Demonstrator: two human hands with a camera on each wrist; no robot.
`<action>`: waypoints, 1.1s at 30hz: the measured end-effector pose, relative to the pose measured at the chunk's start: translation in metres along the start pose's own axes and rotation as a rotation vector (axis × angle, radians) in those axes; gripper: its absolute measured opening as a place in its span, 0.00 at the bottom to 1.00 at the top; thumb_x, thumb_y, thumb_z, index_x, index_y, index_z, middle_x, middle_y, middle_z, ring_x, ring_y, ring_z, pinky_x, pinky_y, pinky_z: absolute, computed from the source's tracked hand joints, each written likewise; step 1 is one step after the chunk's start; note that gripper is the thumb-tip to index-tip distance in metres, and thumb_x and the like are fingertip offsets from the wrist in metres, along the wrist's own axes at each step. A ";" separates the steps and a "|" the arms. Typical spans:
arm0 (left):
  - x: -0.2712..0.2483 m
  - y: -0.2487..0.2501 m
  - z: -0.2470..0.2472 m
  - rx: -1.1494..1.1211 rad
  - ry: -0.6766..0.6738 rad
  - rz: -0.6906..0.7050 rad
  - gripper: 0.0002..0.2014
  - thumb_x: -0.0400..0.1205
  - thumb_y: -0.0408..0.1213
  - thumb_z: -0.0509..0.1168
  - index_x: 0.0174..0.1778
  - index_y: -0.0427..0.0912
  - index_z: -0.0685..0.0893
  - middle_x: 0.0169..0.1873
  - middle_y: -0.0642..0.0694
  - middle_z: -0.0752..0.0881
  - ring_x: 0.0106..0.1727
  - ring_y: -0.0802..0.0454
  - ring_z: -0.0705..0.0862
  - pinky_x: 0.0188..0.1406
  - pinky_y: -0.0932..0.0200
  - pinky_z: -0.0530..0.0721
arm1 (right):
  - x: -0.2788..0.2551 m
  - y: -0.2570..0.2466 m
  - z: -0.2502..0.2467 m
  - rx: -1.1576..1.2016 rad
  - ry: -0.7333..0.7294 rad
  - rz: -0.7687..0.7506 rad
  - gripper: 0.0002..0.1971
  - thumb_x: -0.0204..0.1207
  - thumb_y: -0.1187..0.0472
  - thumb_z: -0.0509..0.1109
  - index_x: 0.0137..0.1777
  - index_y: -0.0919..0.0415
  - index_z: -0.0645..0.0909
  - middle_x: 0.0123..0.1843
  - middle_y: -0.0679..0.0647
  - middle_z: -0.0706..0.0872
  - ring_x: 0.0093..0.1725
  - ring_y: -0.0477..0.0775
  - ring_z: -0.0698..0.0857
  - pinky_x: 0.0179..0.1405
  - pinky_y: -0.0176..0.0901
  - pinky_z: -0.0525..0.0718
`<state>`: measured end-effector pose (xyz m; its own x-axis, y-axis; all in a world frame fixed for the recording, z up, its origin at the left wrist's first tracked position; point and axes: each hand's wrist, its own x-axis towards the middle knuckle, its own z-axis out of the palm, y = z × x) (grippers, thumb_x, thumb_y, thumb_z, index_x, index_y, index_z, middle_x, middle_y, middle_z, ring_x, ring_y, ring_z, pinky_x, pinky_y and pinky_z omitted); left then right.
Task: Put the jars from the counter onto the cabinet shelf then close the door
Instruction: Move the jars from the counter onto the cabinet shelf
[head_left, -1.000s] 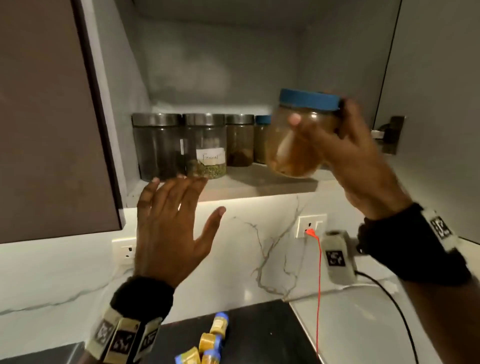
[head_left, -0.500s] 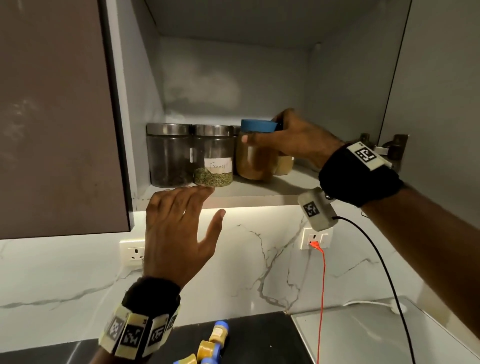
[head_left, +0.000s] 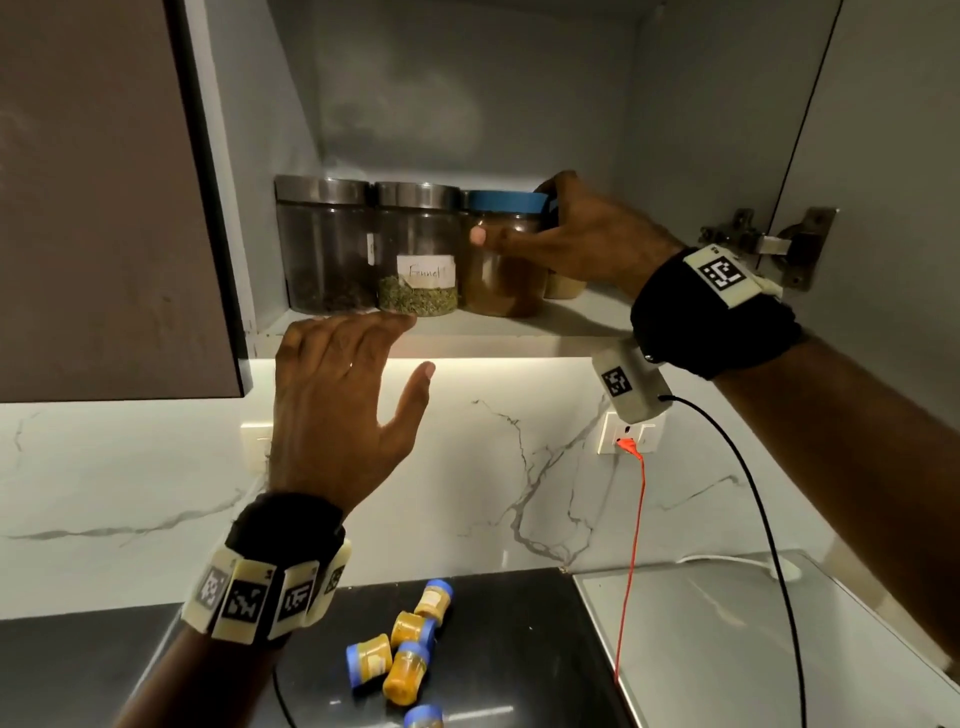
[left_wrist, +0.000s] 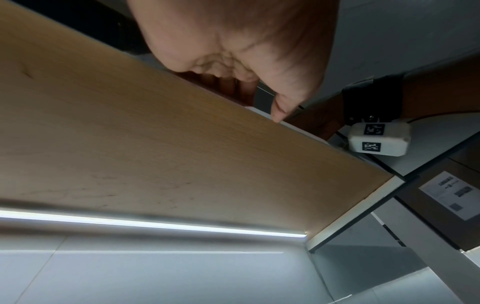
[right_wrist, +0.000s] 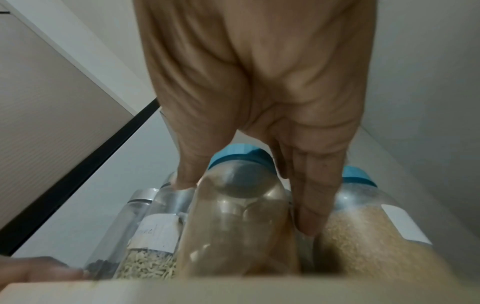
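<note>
A blue-lidded jar (head_left: 501, 265) of brown contents stands on the cabinet shelf (head_left: 498, 347), right beside the "Fennel" jar (head_left: 418, 260). My right hand (head_left: 566, 234) grips it, thumb across its front and fingers behind. The right wrist view shows that jar (right_wrist: 233, 209) between the thumb and fingers of my right hand (right_wrist: 259, 102). My left hand (head_left: 374, 353) is open and empty, fingers spread just below the shelf's front edge. From the left wrist, my left hand (left_wrist: 233, 51) sits against the shelf's underside (left_wrist: 155, 133). Several small blue-lidded jars (head_left: 410, 644) lie on the dark counter.
A steel-lidded dark jar (head_left: 324, 244) stands at the shelf's left, and a pale-grain jar (right_wrist: 369, 226) behind my right fingers. The right cabinet door (head_left: 893, 156) hangs open on its hinge (head_left: 769, 244); the left door (head_left: 104, 208) is closed. An orange cable (head_left: 636, 519) hangs from a socket.
My right hand carried the blue-lidded jar from mid-air into the cabinet and set it down beside the Fennel jar. The left hand stayed raised, drifting up to the shelf edge.
</note>
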<state>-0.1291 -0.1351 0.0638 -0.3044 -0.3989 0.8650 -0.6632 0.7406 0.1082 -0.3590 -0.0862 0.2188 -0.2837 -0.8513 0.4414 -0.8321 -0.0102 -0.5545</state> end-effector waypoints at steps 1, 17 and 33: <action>0.001 0.000 -0.001 -0.004 0.001 0.004 0.27 0.86 0.58 0.59 0.76 0.46 0.81 0.72 0.45 0.85 0.75 0.42 0.80 0.80 0.42 0.66 | -0.004 0.000 -0.001 -0.001 -0.007 -0.001 0.43 0.74 0.27 0.74 0.81 0.51 0.68 0.66 0.46 0.80 0.60 0.49 0.83 0.38 0.36 0.76; -0.113 0.003 0.054 -0.243 -0.085 -0.025 0.18 0.85 0.41 0.68 0.69 0.38 0.84 0.69 0.37 0.81 0.70 0.43 0.80 0.74 0.57 0.75 | -0.064 0.071 0.058 -0.525 0.406 -0.232 0.30 0.91 0.31 0.43 0.40 0.49 0.75 0.26 0.44 0.68 0.26 0.47 0.70 0.45 0.44 0.66; -0.354 -0.009 0.210 -0.186 -1.172 -1.147 0.32 0.74 0.65 0.75 0.64 0.45 0.80 0.55 0.46 0.88 0.54 0.46 0.88 0.59 0.51 0.85 | -0.057 0.080 0.067 -0.526 0.460 -0.224 0.29 0.89 0.31 0.41 0.50 0.47 0.77 0.41 0.51 0.79 0.42 0.52 0.75 0.65 0.48 0.74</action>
<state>-0.1596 -0.1140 -0.3464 -0.1199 -0.8511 -0.5112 -0.8329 -0.1940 0.5183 -0.3771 -0.0731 0.1021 -0.1550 -0.5506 0.8203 -0.9796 0.1932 -0.0555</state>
